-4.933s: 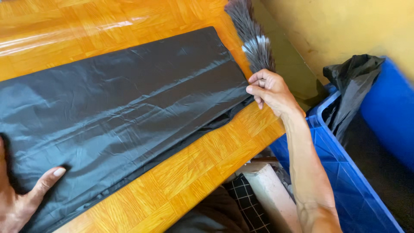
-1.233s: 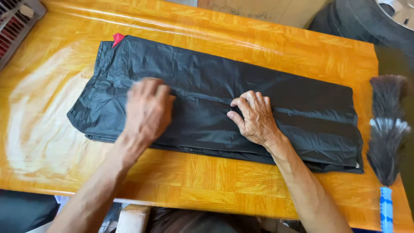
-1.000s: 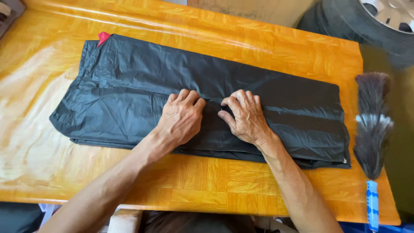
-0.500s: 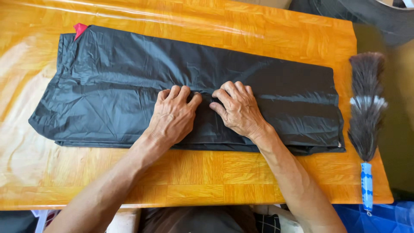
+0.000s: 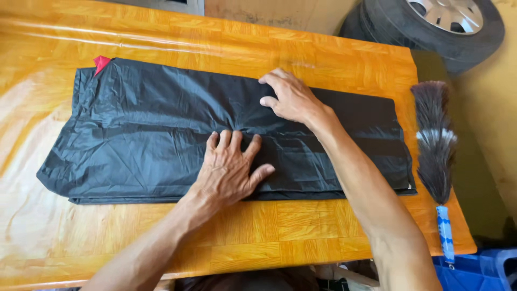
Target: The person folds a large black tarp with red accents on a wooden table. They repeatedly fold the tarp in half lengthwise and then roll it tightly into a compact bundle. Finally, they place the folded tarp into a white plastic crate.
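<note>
Where the glossy orange counter met a leaning tyre, lay folded black plastic sheet; right hand shifted farther up than before, left hand flat, fingers spread, gripping nothing.

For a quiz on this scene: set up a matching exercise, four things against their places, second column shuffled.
Things:
1. left hand
2. right hand
3. feather duster
4. tyre

Places:
A. past the table's far right corner
B. flat on the black sheet's near half
C. along the table's right edge
D. on the sheet's far half

Pairs: 1-B, 2-D, 3-C, 4-A
</note>
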